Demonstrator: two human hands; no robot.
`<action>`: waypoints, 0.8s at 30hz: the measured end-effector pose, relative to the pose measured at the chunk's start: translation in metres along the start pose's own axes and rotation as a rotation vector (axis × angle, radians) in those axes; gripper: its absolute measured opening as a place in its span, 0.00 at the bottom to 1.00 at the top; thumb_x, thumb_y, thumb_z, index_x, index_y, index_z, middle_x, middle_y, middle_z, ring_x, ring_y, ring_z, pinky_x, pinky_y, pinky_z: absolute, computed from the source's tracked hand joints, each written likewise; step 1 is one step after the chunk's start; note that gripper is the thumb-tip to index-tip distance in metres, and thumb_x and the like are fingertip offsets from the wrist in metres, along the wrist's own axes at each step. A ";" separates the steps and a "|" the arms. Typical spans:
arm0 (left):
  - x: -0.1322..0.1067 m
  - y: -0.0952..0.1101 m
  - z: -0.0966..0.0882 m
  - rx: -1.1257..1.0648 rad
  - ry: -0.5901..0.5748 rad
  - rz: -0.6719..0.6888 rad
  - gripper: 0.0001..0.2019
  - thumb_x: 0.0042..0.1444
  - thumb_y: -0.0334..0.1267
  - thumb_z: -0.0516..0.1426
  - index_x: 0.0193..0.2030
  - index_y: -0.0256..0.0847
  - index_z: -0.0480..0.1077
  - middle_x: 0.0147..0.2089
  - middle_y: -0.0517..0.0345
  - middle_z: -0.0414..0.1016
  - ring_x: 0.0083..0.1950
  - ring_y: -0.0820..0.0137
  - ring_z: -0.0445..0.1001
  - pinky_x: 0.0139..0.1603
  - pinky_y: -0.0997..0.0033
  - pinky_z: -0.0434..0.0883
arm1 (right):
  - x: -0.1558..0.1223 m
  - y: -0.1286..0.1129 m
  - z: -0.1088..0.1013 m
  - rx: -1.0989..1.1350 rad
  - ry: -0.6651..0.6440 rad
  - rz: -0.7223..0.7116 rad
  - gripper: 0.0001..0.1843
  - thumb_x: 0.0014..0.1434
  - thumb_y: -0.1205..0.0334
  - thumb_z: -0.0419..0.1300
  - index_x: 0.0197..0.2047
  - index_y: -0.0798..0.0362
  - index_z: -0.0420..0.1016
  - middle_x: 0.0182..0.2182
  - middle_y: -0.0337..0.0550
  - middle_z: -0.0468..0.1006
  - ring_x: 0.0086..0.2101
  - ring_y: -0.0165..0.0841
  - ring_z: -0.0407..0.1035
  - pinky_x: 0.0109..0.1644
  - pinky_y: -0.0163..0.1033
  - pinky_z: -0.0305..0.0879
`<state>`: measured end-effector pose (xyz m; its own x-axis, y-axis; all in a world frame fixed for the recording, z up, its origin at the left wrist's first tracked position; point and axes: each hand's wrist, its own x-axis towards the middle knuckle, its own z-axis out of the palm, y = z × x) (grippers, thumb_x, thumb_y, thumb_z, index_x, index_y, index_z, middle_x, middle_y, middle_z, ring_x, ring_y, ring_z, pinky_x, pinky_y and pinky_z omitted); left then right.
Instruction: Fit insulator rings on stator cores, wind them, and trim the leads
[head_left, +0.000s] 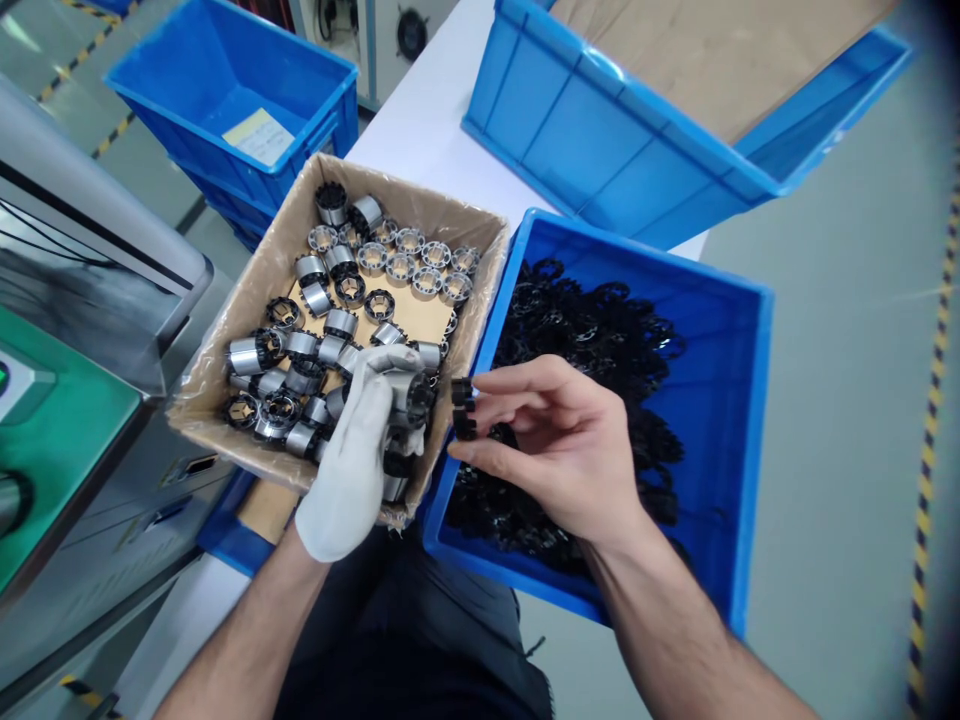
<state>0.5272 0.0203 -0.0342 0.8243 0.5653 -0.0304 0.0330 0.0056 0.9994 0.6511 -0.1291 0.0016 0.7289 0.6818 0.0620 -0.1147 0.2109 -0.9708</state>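
Note:
My left hand [352, 465], in a white glove, is closed around a metal stator core [409, 395], whose dark end faces right. Between the thumb and fingertips of my bare right hand [559, 435] is a black plastic toothed ring [463, 408], held on edge. A small gap separates the ring from the stator core. Beneath my left hand, a plastic-lined cardboard box [217, 375] contains many stator cores, some bare metal and some with black ends. Black plastic rings [592, 320] lie heaped in a blue bin [724, 400] under my right hand.
Another blue bin [570, 130] with cardboard in it stands on the white table [420, 125] at the back. Stacked blue crates [225, 75] are at the back left, with paper inside the top one. A machine with a green surface [67, 430] borders the left side.

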 end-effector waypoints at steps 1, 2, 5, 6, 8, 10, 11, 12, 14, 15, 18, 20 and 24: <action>0.000 0.001 -0.001 -0.010 -0.017 0.008 0.24 0.86 0.59 0.46 0.69 0.54 0.77 0.70 0.56 0.81 0.76 0.57 0.78 0.82 0.49 0.74 | -0.001 0.000 0.000 -0.011 0.003 0.002 0.32 0.48 0.80 0.87 0.51 0.40 0.93 0.36 0.30 0.93 0.36 0.27 0.89 0.44 0.26 0.87; -0.001 0.001 -0.001 -0.027 -0.036 0.013 0.23 0.86 0.58 0.48 0.70 0.55 0.77 0.72 0.58 0.80 0.77 0.58 0.76 0.84 0.50 0.71 | -0.001 0.000 0.001 -0.026 0.008 0.001 0.32 0.48 0.80 0.87 0.51 0.40 0.94 0.35 0.30 0.93 0.36 0.28 0.89 0.44 0.27 0.87; -0.003 0.003 -0.003 -0.058 -0.095 0.011 0.21 0.87 0.56 0.50 0.73 0.58 0.77 0.74 0.62 0.79 0.79 0.61 0.74 0.86 0.55 0.69 | -0.003 0.001 0.003 -0.072 0.028 -0.013 0.31 0.48 0.79 0.88 0.51 0.42 0.94 0.35 0.31 0.93 0.36 0.29 0.90 0.43 0.26 0.87; -0.003 0.003 -0.003 -0.066 -0.107 0.005 0.21 0.87 0.56 0.50 0.74 0.58 0.77 0.75 0.62 0.79 0.80 0.61 0.74 0.86 0.56 0.68 | -0.004 0.001 0.003 -0.086 0.030 -0.019 0.31 0.47 0.79 0.88 0.50 0.42 0.94 0.35 0.31 0.93 0.35 0.29 0.90 0.43 0.26 0.87; -0.003 0.004 -0.004 -0.080 -0.123 -0.006 0.22 0.87 0.56 0.50 0.74 0.56 0.76 0.75 0.61 0.79 0.80 0.61 0.74 0.86 0.57 0.68 | -0.005 0.002 0.003 -0.109 0.026 -0.037 0.30 0.48 0.78 0.88 0.50 0.42 0.94 0.36 0.32 0.94 0.35 0.29 0.90 0.42 0.26 0.87; -0.003 0.005 -0.004 -0.078 -0.129 -0.003 0.22 0.87 0.55 0.50 0.74 0.54 0.77 0.75 0.59 0.80 0.79 0.61 0.75 0.85 0.58 0.69 | -0.006 0.004 0.003 -0.131 0.003 -0.059 0.30 0.48 0.77 0.88 0.51 0.42 0.95 0.37 0.33 0.94 0.34 0.29 0.90 0.43 0.27 0.88; -0.003 0.006 -0.003 -0.066 -0.129 0.005 0.22 0.87 0.55 0.50 0.74 0.53 0.77 0.74 0.59 0.80 0.79 0.61 0.75 0.84 0.59 0.70 | -0.006 0.005 0.002 -0.142 -0.014 -0.073 0.30 0.49 0.77 0.88 0.51 0.42 0.95 0.38 0.34 0.94 0.34 0.30 0.90 0.44 0.28 0.88; -0.003 0.006 -0.003 -0.050 -0.127 0.017 0.22 0.87 0.54 0.50 0.73 0.52 0.78 0.74 0.58 0.80 0.78 0.61 0.76 0.83 0.59 0.71 | -0.006 0.006 0.002 -0.154 -0.032 -0.090 0.30 0.50 0.77 0.88 0.52 0.42 0.95 0.39 0.34 0.94 0.35 0.30 0.89 0.45 0.29 0.88; -0.002 0.006 -0.002 -0.035 -0.121 0.041 0.22 0.87 0.54 0.50 0.72 0.52 0.78 0.72 0.58 0.81 0.77 0.62 0.77 0.81 0.61 0.73 | -0.005 0.007 0.001 -0.193 -0.067 -0.134 0.28 0.52 0.78 0.86 0.53 0.43 0.95 0.39 0.35 0.94 0.35 0.30 0.89 0.45 0.30 0.88; -0.002 0.007 -0.002 -0.042 -0.122 0.047 0.21 0.87 0.54 0.50 0.72 0.52 0.78 0.72 0.58 0.81 0.75 0.62 0.78 0.80 0.61 0.74 | -0.005 0.006 0.000 -0.219 -0.080 -0.160 0.27 0.54 0.78 0.85 0.52 0.44 0.95 0.40 0.36 0.94 0.35 0.30 0.89 0.44 0.30 0.87; -0.001 0.009 -0.002 -0.070 -0.128 0.042 0.20 0.86 0.54 0.52 0.71 0.52 0.79 0.71 0.57 0.82 0.73 0.62 0.80 0.78 0.61 0.76 | -0.003 0.004 0.000 -0.287 -0.097 -0.230 0.22 0.55 0.78 0.85 0.49 0.46 0.96 0.38 0.38 0.94 0.34 0.31 0.87 0.42 0.32 0.86; -0.001 0.011 -0.001 -0.057 -0.132 0.037 0.21 0.86 0.55 0.52 0.69 0.51 0.80 0.71 0.55 0.82 0.73 0.61 0.80 0.78 0.59 0.76 | -0.002 0.003 0.002 -0.298 -0.099 -0.245 0.19 0.56 0.75 0.85 0.47 0.46 0.96 0.37 0.39 0.93 0.34 0.32 0.87 0.41 0.34 0.86; -0.003 0.016 0.001 -0.039 -0.179 0.022 0.21 0.86 0.55 0.52 0.68 0.51 0.80 0.69 0.56 0.83 0.71 0.62 0.81 0.77 0.61 0.77 | -0.002 0.005 0.006 -0.253 -0.095 -0.228 0.15 0.56 0.71 0.87 0.44 0.45 0.96 0.35 0.40 0.92 0.33 0.34 0.85 0.38 0.37 0.86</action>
<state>0.5256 0.0183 -0.0184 0.9123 0.4095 -0.0070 -0.0052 0.0287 0.9996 0.6448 -0.1248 -0.0024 0.6488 0.7020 0.2938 0.2235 0.1933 -0.9554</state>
